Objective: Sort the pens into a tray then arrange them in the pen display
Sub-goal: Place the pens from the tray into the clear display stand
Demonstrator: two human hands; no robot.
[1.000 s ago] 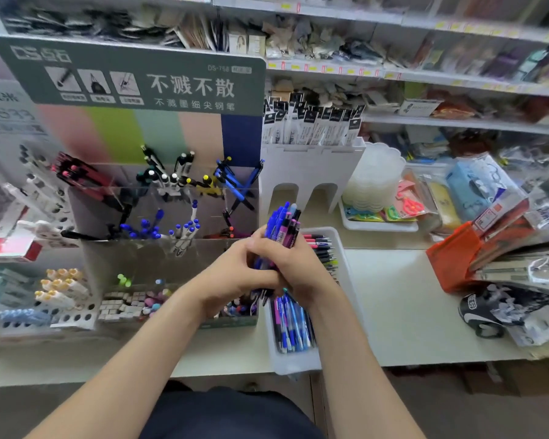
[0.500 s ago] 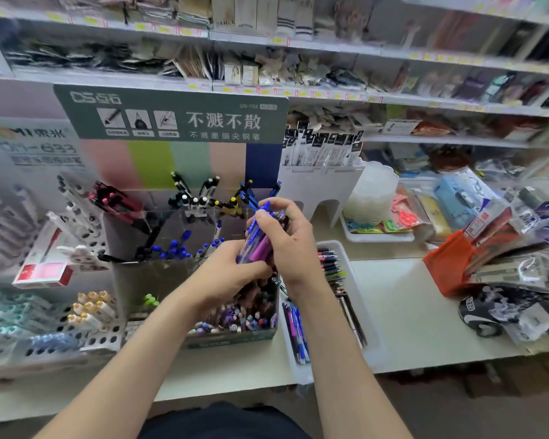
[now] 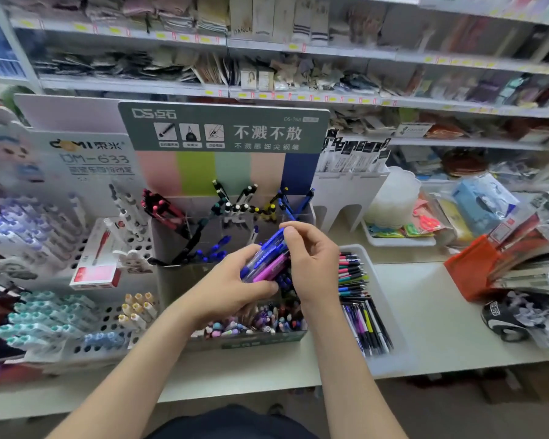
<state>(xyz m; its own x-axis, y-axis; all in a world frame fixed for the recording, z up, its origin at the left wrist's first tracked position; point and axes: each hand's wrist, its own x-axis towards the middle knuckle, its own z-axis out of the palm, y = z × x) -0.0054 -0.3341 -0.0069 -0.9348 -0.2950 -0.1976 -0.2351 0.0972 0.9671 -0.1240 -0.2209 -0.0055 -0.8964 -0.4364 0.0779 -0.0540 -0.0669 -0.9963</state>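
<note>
Left hand: I see the left hand [image 3: 232, 288] cupped under the bundle of pens [image 3: 267, 261], with fingers and thumb curled round the barrels.
Right hand: the right hand [image 3: 314, 264] closes over the same bundle from the right. Its fingers are bent round the barrels and one fingertip sits on the upper end.
Bundle of pens: from my feed these are blue and purple pens, slanting up to the right. Both hands hold them above the front of the pen display [image 3: 235, 217], just left of the tray [image 3: 390, 315].
Tray: it is white and stands on the table [image 3: 441, 312], right beside the display. The far pens [image 3: 352, 274] lie crosswise in a stack showing pink, teal and black. The near pens [image 3: 368, 327] lie lengthwise and are mostly dark, with some purple and yellow.
Pen display: clear compartments sit under a green sign [image 3: 222, 128]. Red-pink pens lean at the left, black ones in the middle and blue ones at the right.
Front box: this low box [image 3: 254, 326] is packed with upright pens with mixed caps. I can't see all of it because the left hand hides part.
Perforated rack: the white rack [image 3: 45, 312] at the left holds teal, cream and blue-capped markers standing in its holes.
White stand: the stand [image 3: 352, 188] behind the tray holds black-and-white packets upright.
</note>
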